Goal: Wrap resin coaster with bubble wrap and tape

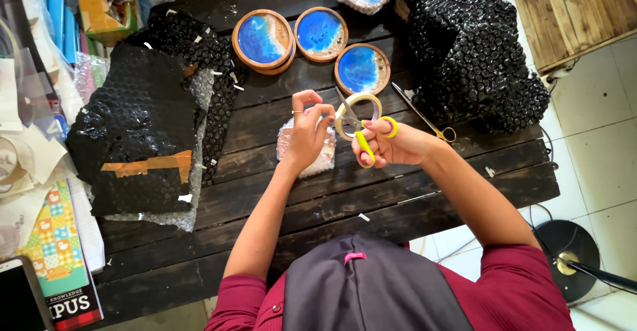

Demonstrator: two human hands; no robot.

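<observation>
Behind both hands: three coasters (blue)

One camera only, worn on the person's head, looks almost straight down from just above the dark head covering onto the dark wooden table, near enough that both forearms fill the middle, with tiled floor showing along the right edge.

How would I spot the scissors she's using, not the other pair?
Look at the dark wooden table, just below the three blue round coasters. The scissors are in the right hand, by a tape roll. Yellow-green handles mark them; the other scissors are bare metal.
</observation>
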